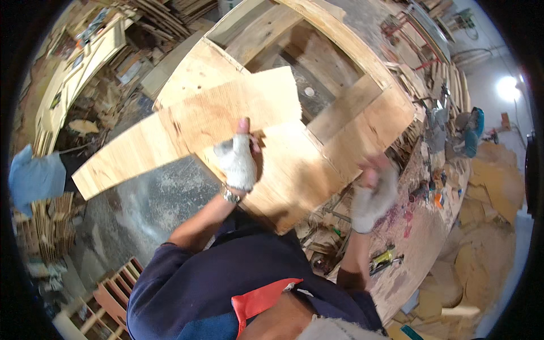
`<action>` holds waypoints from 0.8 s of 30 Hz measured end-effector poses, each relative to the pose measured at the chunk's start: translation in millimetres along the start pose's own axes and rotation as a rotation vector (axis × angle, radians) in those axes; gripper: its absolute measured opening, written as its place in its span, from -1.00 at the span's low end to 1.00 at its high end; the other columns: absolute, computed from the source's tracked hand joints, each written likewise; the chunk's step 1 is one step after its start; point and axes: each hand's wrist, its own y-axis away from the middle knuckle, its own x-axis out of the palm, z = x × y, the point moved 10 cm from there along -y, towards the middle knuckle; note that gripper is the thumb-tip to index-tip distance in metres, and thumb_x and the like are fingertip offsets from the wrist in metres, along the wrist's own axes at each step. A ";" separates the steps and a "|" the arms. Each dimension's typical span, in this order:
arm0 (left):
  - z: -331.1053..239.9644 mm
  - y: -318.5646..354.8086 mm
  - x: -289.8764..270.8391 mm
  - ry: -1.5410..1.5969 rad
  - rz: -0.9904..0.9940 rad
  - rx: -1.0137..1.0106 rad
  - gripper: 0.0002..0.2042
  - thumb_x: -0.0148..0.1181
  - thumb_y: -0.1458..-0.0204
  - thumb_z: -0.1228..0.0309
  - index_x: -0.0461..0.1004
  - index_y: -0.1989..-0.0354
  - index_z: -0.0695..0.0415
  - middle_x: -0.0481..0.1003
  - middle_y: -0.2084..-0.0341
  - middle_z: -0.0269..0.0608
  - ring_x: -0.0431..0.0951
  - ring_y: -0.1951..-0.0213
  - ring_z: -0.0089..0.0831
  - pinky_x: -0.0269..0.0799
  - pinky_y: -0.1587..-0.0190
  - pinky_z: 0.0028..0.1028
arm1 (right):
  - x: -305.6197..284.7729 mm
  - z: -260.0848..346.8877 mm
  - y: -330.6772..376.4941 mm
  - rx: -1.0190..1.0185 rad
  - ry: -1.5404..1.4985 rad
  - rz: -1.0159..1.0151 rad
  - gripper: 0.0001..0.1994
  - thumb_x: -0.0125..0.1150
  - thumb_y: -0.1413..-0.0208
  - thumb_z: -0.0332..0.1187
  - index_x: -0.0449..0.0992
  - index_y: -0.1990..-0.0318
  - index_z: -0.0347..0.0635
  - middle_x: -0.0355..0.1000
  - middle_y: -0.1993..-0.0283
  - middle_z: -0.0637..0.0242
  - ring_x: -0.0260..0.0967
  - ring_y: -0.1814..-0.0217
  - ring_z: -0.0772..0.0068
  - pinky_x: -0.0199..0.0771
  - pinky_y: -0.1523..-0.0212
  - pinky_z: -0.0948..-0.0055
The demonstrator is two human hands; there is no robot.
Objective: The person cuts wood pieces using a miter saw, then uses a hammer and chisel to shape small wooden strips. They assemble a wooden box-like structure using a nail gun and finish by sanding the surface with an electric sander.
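My left hand, in a pale fingertipless work glove with a watch at the wrist, grips a long plywood panel. Its thumb presses on the panel's top face near the lower edge; most of the other fingers are hidden. The panel is wide at the right end and tapers toward the left. It lies slantwise across a large plywood frame with open sections between its boards. My right hand, gloved likewise, is beside the frame's right edge. Motion smears its fingers, so whether they hold anything cannot be seen.
At the right runs a workbench with a yellow-handled tool and scattered small items. A teal power tool stands farther back. Wood scraps and a blue cloth are at the left; a slatted wooden piece is at lower left.
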 end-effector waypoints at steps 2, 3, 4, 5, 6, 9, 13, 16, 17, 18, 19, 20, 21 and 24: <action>10.9 -1.2 10.2 0.207 0.086 -0.188 -0.61 0.39 -0.19 0.25 0.47 0.65 0.12 0.47 0.72 -0.29 0.37 0.70 -0.59 0.27 0.60 -0.56 | 99.7 12.3 -26.8 0.256 -0.323 0.245 -0.44 0.25 -0.14 -0.49 0.34 -0.32 -0.30 0.41 -0.18 0.18 0.49 0.17 0.32 0.52 0.13 0.53; 12.7 -3.8 12.5 0.217 0.096 -0.235 -0.60 0.37 -0.21 0.26 0.47 0.65 0.13 0.45 0.73 -0.28 0.37 0.70 -0.56 0.29 0.58 -0.54 | 129.0 20.7 -34.1 0.336 -0.361 0.290 -0.47 0.24 -0.19 -0.44 0.34 -0.32 -0.32 0.44 -0.12 0.19 0.46 0.18 0.37 0.50 0.14 0.52; 19.3 -4.0 2.7 0.051 0.067 -0.360 -0.61 0.33 -0.25 0.24 0.49 0.62 0.16 0.45 0.71 -0.27 0.39 0.67 -0.56 0.34 0.52 -0.55 | 151.7 31.5 -43.1 0.313 -0.258 0.316 -0.49 0.23 -0.25 -0.39 0.35 -0.32 -0.33 0.48 -0.06 0.20 0.43 0.18 0.41 0.49 0.15 0.50; 20.8 -9.7 5.6 0.045 0.083 -0.402 -0.64 0.31 -0.25 0.23 0.50 0.55 0.16 0.47 0.68 -0.28 0.42 0.65 -0.56 0.32 0.56 -0.54 | 169.0 41.4 -54.9 0.246 -0.075 0.395 -0.54 0.21 -0.30 -0.36 0.37 -0.29 -0.35 0.49 -0.03 0.25 0.43 0.17 0.47 0.47 0.15 0.53; 19.4 -13.2 7.0 0.044 0.103 -0.431 -0.67 0.29 -0.26 0.21 0.51 0.48 0.16 0.48 0.65 -0.29 0.44 0.64 -0.56 0.29 0.59 -0.54 | 187.2 52.3 -62.8 0.140 0.077 0.478 -0.58 0.18 -0.35 -0.33 0.39 -0.27 -0.37 0.51 0.01 0.29 0.43 0.16 0.54 0.45 0.15 0.56; 9.7 -21.2 24.9 0.198 0.313 -0.551 -0.67 0.29 -0.26 0.16 0.58 0.31 0.24 0.50 0.60 -0.31 0.49 0.55 -0.58 0.35 0.53 -0.55 | 211.5 50.0 -94.0 0.195 -0.025 0.343 -0.61 0.28 -0.24 -0.40 0.47 -0.16 -0.41 0.52 0.11 0.29 0.41 0.13 0.52 0.45 0.09 0.47; -47.4 -51.4 28.9 -0.413 0.733 -0.090 -0.66 0.35 -0.21 0.21 0.62 0.04 0.25 0.51 0.60 -0.35 0.50 0.51 -0.59 0.38 0.42 -0.54 | 226.0 73.7 -130.5 0.030 -0.076 0.365 -0.58 0.32 -0.18 -0.41 0.49 -0.15 -0.44 0.56 0.12 0.21 0.43 0.07 0.46 0.43 -0.03 0.44; -96.0 -86.2 27.9 -0.877 0.820 0.453 -0.77 0.43 -0.12 0.29 0.63 0.23 0.21 0.48 0.59 -0.25 0.49 0.48 -0.60 0.36 0.39 -0.54 | 239.2 63.2 -159.9 0.095 0.068 0.405 -0.59 0.30 -0.19 -0.39 0.50 -0.14 -0.47 0.57 0.11 0.17 0.43 0.01 0.45 0.40 -0.10 0.46; -91.1 -92.5 26.9 -0.796 0.968 0.286 -0.75 0.46 -0.07 0.29 0.57 0.38 0.22 0.49 0.57 -0.22 0.54 0.44 -0.50 0.39 0.36 -0.50 | 243.0 58.5 -173.2 0.073 0.204 0.366 -0.56 0.32 -0.16 -0.34 0.51 -0.11 -0.50 0.59 0.03 0.05 0.49 -0.05 0.34 0.41 -0.13 0.37; -94.3 -86.0 26.7 -0.568 1.102 0.110 -0.74 0.48 -0.05 0.27 0.57 0.40 0.21 0.49 0.58 -0.22 0.55 0.44 -0.45 0.40 0.35 -0.49 | 250.2 56.2 -187.2 0.030 0.239 0.346 -0.54 0.33 -0.14 -0.32 0.51 -0.12 -0.50 0.59 0.00 0.00 0.50 -0.09 0.28 0.41 -0.15 0.33; -95.2 -75.2 20.6 -0.408 1.218 -0.118 -0.72 0.49 -0.04 0.26 0.57 0.43 0.21 0.48 0.58 -0.23 0.56 0.44 -0.41 0.41 0.34 -0.48 | 256.5 53.3 -201.0 -0.012 0.276 0.331 -0.52 0.34 -0.13 -0.30 0.51 -0.12 -0.50 0.58 -0.04 -0.05 0.50 -0.13 0.23 0.41 -0.17 0.30; -96.3 -62.1 19.1 -0.236 1.318 -0.342 -0.71 0.50 -0.02 0.24 0.56 0.45 0.21 0.47 0.59 -0.23 0.57 0.44 -0.36 0.41 0.33 -0.48 | 262.0 51.1 -214.9 -0.060 0.311 0.320 -0.50 0.34 -0.11 -0.29 0.51 -0.12 -0.50 0.58 -0.07 -0.10 0.51 -0.17 0.17 0.41 -0.19 0.27; -105.1 -70.3 18.5 -0.320 1.320 -0.242 -0.61 0.54 0.05 0.16 0.62 0.21 0.21 0.57 0.38 -0.15 0.63 0.23 -0.23 0.47 0.18 -0.39 | 264.2 41.6 -227.9 -0.013 0.303 0.317 -0.48 0.35 -0.09 -0.27 0.51 -0.13 -0.50 0.55 -0.11 -0.15 0.50 -0.21 0.12 0.40 -0.22 0.26; -158.6 -130.4 21.8 -0.831 0.765 0.699 -0.34 0.54 0.11 0.05 0.52 -0.12 0.18 0.53 -0.03 -0.01 0.52 -0.12 -0.09 0.44 -0.07 -0.19 | 276.3 42.9 -261.9 -0.168 0.446 0.337 -0.46 0.35 -0.06 -0.26 0.51 -0.14 -0.50 0.53 -0.14 -0.18 0.49 -0.25 0.06 0.39 -0.24 0.28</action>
